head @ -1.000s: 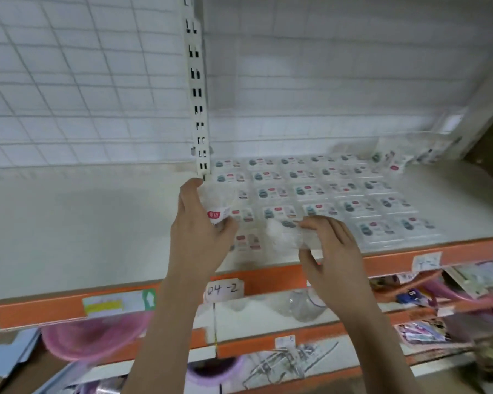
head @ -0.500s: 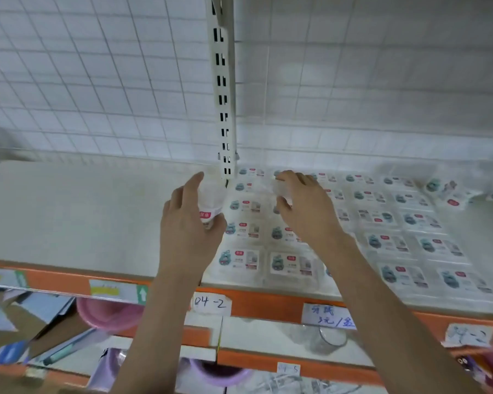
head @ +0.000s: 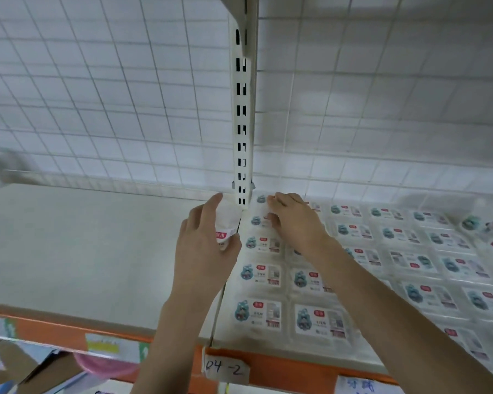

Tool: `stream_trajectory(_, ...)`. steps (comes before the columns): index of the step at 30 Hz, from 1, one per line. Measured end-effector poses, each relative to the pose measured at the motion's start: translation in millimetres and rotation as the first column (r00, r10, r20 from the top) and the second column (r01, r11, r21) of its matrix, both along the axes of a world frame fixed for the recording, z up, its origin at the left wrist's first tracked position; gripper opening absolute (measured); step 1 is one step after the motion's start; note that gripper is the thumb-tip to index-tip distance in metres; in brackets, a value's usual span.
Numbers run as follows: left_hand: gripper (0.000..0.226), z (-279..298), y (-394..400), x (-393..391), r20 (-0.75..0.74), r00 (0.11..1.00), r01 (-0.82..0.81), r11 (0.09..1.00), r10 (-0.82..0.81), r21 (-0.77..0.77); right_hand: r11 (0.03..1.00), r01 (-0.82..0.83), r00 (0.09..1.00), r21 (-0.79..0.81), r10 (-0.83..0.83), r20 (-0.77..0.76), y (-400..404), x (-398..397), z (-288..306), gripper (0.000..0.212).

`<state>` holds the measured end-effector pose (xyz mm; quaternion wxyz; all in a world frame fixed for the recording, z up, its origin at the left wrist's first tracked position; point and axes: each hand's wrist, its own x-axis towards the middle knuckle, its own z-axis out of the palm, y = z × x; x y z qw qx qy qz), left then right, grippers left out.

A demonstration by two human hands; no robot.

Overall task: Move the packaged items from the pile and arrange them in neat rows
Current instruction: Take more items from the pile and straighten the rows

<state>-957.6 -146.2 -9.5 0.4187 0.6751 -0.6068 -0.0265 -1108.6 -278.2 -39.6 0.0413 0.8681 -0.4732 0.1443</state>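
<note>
Rows of flat clear plastic packets with teal charms (head: 316,322) are laid across the white shelf (head: 97,251), long axes sideways. A white packet stack (head: 227,223), upright, is gripped by the left hand (head: 205,248). One far-row packet (head: 264,210) is pressed under the right hand (head: 295,223), fingers extended.

The left hand (head: 204,245) is gripping a white packet (head: 227,223) beside the slotted post (head: 242,123), while the right hand (head: 295,223) is pressing a packet in the back row (head: 264,220) on the shelf (head: 97,251).
</note>
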Motion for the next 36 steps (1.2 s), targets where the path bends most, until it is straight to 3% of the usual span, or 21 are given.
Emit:
stream_trajectory(9,0.067,-2.2,-10.6,-18.9,-0.022,0.999,0.034,0.999,-0.034,0.004,0.998,0.023,1.000,0.062,-0.022,-0.018,-13.3,0.4,3.9,0.050)
stream_trajectory(14,0.061,-0.3,-14.7,-53.7,-0.021,0.999,0.031,0.999,-0.032,-0.039,1.000,0.018,0.995,0.010,-0.019,0.100,0.4,-40.4,19.5,0.051)
stream_trajectory(19,0.058,0.1,-24.5,-125.7,-0.002,0.999,0.037,0.998,-0.037,-0.050,0.999,0.043,0.980,-0.013,-0.039,0.197,16.9,-133.9,34.5,0.040)
stream_trajectory(22,0.057,-1.3,-25.1,-192.7,-0.068,0.993,0.092,0.995,-0.095,-0.036,0.994,0.104,0.965,-0.035,-0.092,0.245,29.9,-210.4,32.7,0.036)
stream_trajectory(28,0.052,-9.0,-24.1,-350.3,-0.065,0.959,0.272,0.961,-0.275,-0.048,0.980,0.195,0.943,-0.023,-0.181,0.278,60.0,-378.3,5.3,0.027)
stream_trajectory(32,0.051,-21.9,-26.6,-441.9,-0.064,0.919,0.390,0.921,-0.388,0.018,0.962,0.262,0.905,0.078,-0.273,0.325,75.2,-467.1,-14.4,0.019)
stream_trajectory(36,0.052,-24.8,-38.9,-492.5,0.027,0.927,0.370,0.924,-0.374,0.098,0.946,0.265,0.906,0.190,-0.311,0.288,80.4,-507.8,-18.9,0.025)
